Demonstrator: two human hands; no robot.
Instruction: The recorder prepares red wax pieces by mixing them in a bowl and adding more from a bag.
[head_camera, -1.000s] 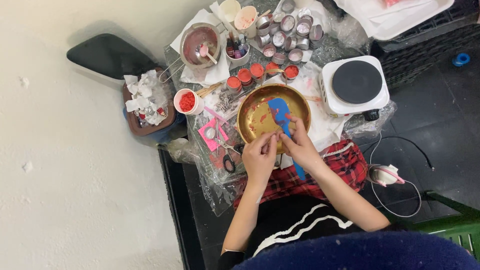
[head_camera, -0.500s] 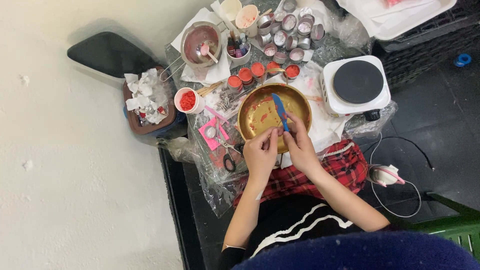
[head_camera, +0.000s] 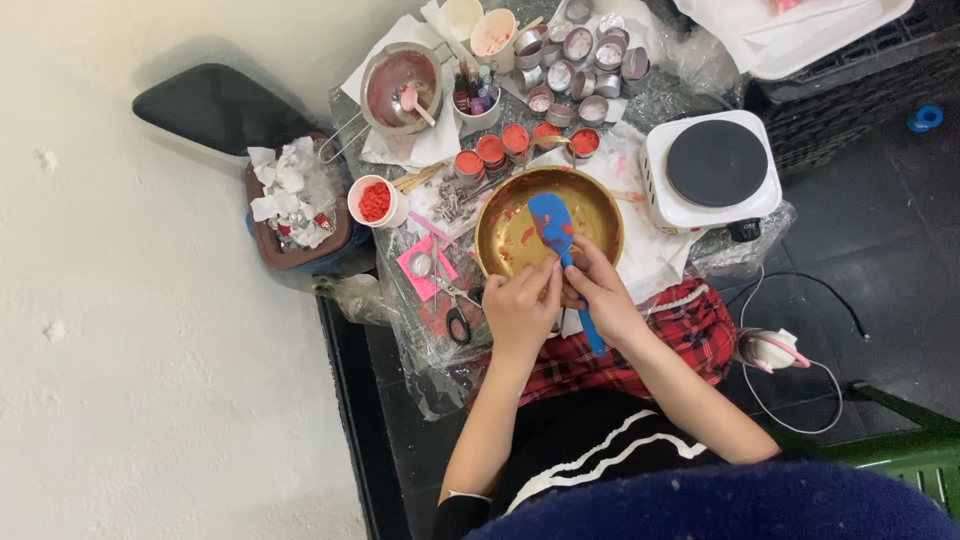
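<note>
My right hand grips the handle of a blue spatula, whose blade lies inside a gold metal bowl smeared with red. My left hand is at the bowl's near rim, fingers pinched together beside the spatula handle; whether it holds anything small I cannot tell. Both hands touch or nearly touch over the rim.
A white hot plate stands right of the bowl. Behind are small tins with red filling, several empty tins, a metal pot, a white cup of red bits, scissors, a pink card and a brown box of tissues.
The spatula blade has tilted and shifted slightly left within the bowl. My left hand has moved closer to the handle at the rim.
</note>
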